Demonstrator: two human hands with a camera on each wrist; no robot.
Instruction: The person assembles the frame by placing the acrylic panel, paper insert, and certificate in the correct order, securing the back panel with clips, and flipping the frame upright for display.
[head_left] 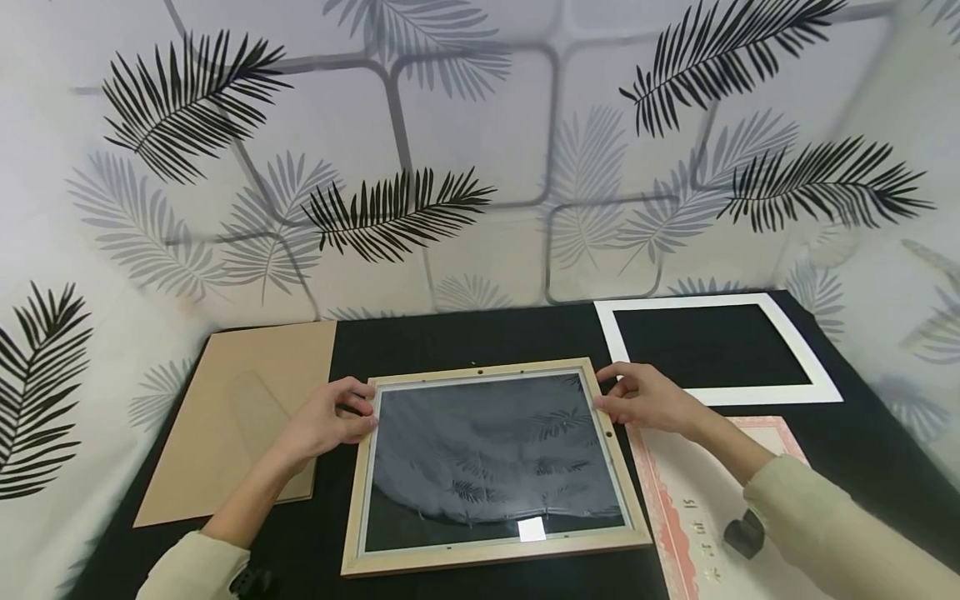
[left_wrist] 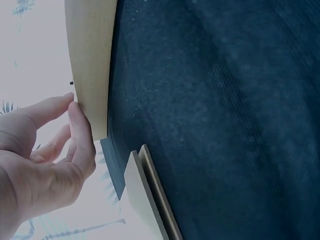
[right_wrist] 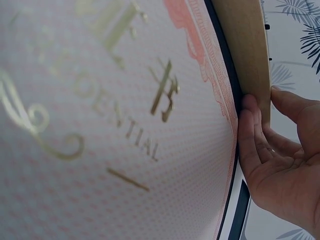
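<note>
A pale wooden picture frame (head_left: 356, 500) lies face-down or face-up, I cannot tell which, on the black cloth. Its clear pane (head_left: 480, 450) reflects the leaf-patterned curtain and a bright white patch. At the frame's upper left side, my left hand (head_left: 330, 421) pinches the edge between thumb and fingertips; the left wrist view shows the wooden side (left_wrist: 90, 65) against the fingertips. Opposite it, my right hand (head_left: 651, 400) holds the right side near the upper corner. In the right wrist view, the thumb is on one face of the wood (right_wrist: 250, 50) and fingers reach the lower edge.
Left of the frame lies a brown backing board (head_left: 202, 425); the left wrist view shows two stacked board edges (left_wrist: 145, 195). A white mat border (head_left: 825, 387) lies at the back right. Below it is a pink-bordered certificate (head_left: 675, 467) with gold lettering, partly under my right forearm.
</note>
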